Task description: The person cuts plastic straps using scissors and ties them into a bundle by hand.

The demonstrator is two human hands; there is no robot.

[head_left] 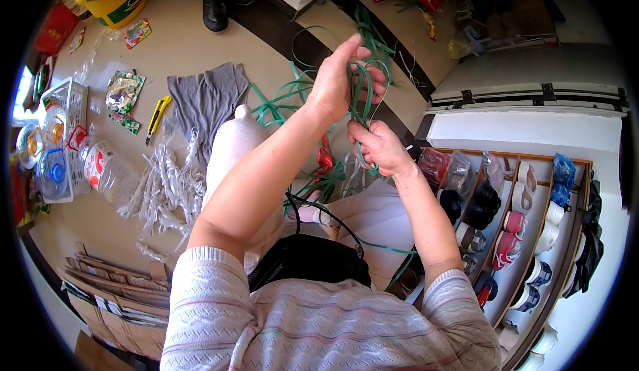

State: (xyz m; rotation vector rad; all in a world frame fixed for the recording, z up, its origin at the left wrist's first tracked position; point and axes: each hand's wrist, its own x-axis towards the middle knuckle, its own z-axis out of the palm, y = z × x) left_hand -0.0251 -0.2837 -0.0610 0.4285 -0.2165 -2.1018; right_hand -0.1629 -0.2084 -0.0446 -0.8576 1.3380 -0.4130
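Note:
My left hand [339, 78] is raised in front of me, its fingers curled through loops of green plastic strap [363, 104]. Just below it, my right hand [378, 146] pinches the lower end of the same loops between thumb and fingers. More green strap [271, 110] lies tangled on the floor behind and under my hands, and one strand runs toward my right side. Between my legs a piece of red ribbon [324, 160] shows. A black bag or cloth [309, 261] rests on my lap.
On the left floor are a grey cloth [208, 94], a yellow utility knife [158, 119], white strings [170, 188], a plastic bottle [110, 171] and a yellow bucket [123, 1]. Folded cardboard [116, 291] stands lower left. A shoe rack [496, 264] is close on my right.

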